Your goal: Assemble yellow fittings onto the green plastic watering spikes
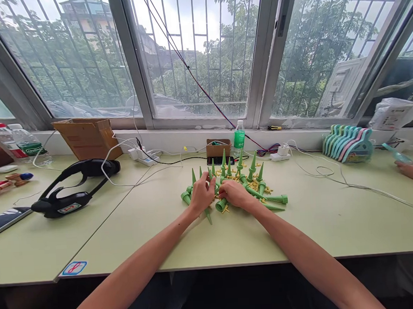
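Green plastic cone-shaped spikes are gathered in the middle of the table, some standing point-up and others lying flat. Small yellow T-shaped pieces are scattered among them. My left hand is closed at the left of the pile, with a green spike tip showing by its fingers; what it grips is mostly hidden. Close beside it, my right hand is closed in a pinch, and whatever is between its fingertips is too small to make out. A green spike's open cap end lies just below the right fingers.
Behind the pile are a phone, a small brown box and a green-labelled bottle. A black headset and a cardboard box stand left. Pastel hangers, cables and another person's hand are right.
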Demonstrator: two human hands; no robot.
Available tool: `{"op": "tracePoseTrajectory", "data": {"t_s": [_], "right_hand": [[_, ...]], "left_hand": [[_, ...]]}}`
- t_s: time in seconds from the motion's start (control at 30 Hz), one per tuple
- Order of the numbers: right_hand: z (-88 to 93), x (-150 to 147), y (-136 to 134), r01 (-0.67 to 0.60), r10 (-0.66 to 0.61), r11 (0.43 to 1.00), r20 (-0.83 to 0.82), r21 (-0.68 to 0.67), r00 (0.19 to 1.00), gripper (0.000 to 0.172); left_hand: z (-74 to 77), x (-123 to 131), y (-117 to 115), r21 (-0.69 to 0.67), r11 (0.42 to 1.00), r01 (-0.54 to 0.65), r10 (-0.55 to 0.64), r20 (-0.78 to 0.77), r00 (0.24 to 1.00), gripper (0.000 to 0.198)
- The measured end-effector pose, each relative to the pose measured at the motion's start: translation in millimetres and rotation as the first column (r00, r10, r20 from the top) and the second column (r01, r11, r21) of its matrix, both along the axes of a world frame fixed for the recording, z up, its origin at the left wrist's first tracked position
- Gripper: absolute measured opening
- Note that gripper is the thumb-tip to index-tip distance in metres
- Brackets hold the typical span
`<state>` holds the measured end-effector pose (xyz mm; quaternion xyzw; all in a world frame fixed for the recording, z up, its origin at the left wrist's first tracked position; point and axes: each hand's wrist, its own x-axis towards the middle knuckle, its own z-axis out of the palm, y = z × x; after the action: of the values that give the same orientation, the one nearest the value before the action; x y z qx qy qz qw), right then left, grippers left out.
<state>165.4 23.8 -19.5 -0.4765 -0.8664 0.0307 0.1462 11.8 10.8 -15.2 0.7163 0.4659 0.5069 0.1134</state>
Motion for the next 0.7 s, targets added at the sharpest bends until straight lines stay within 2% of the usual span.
{"op": "tracePoseTrajectory", "data": {"t_s": [0.43, 0.7], "right_hand": [[-0.8, 1.5, -3.7, -0.030, 0.031, 0.999, -0.026, 0.040, 0.999, 0.017], [2.9, 2.6, -6.8, -0.003, 0.027, 0.994, -0.222, 0.109, 0.975, 0.014]], "left_hand": [[2.1, -1.3, 0.4, 0.005, 1.000, -0.014, 0.013, 0.025, 1.000, 0.022], [5.2, -2.1, 0.1, 0.018, 0.998, -0.052, 0.051, 0.039, 0.998, 0.023]]}}
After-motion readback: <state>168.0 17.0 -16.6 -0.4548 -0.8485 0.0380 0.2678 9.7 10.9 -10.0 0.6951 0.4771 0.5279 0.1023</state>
